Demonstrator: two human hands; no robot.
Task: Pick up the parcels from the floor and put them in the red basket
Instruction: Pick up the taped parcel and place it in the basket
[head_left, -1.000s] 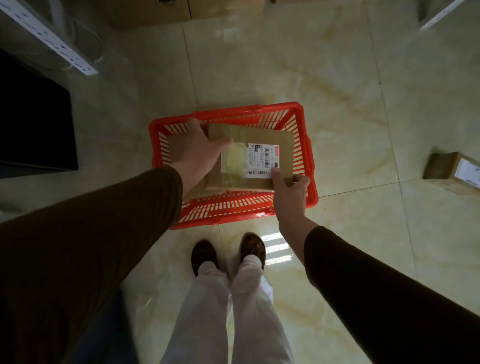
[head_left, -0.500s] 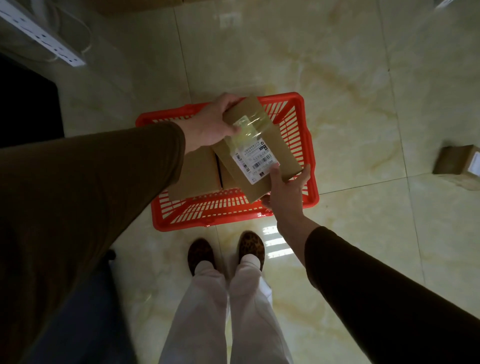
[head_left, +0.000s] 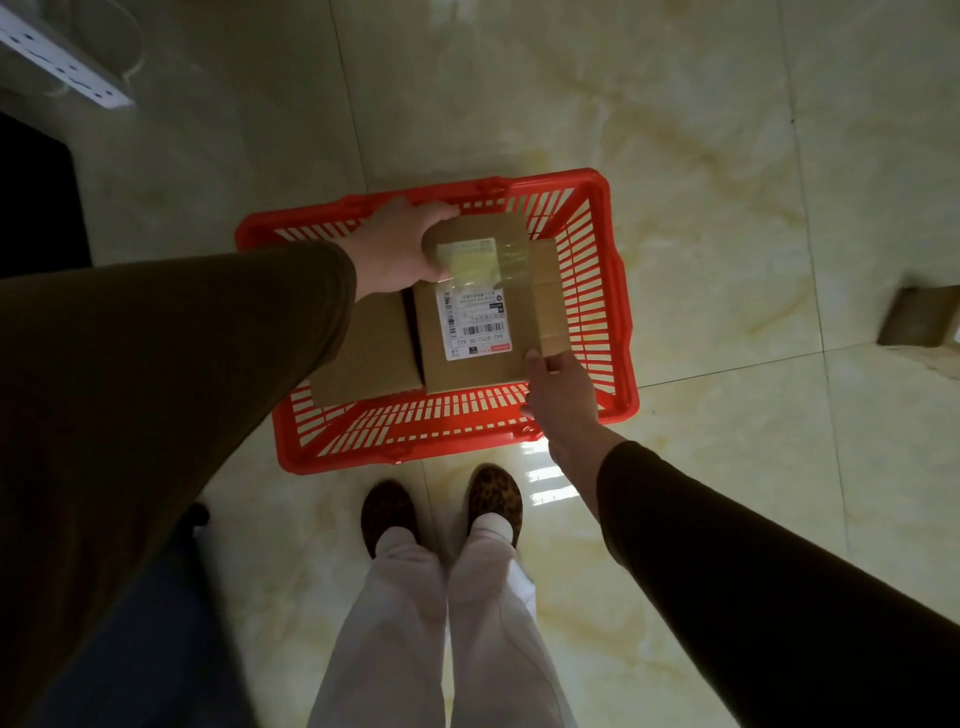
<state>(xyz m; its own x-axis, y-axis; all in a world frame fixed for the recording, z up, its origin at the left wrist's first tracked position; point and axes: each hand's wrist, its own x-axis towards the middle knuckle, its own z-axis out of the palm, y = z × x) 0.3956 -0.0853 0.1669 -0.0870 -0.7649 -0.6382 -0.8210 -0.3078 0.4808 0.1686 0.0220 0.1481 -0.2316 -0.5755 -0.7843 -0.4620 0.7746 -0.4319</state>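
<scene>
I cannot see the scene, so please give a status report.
Left hand and right hand grip the labelled parcel over the red basket. Plain parcel inside. Another parcel on the floor, right.

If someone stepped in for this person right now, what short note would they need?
Left hand: holds the far end of the labelled parcel.
Right hand: grip on its near right corner.
The parcel is over the red basket, above plain parcels already inside; whether it rests on them is unclear.
Done: at least one parcel binned.
Left: let go of this one, then fetch the parcel on the floor to the right.
</scene>
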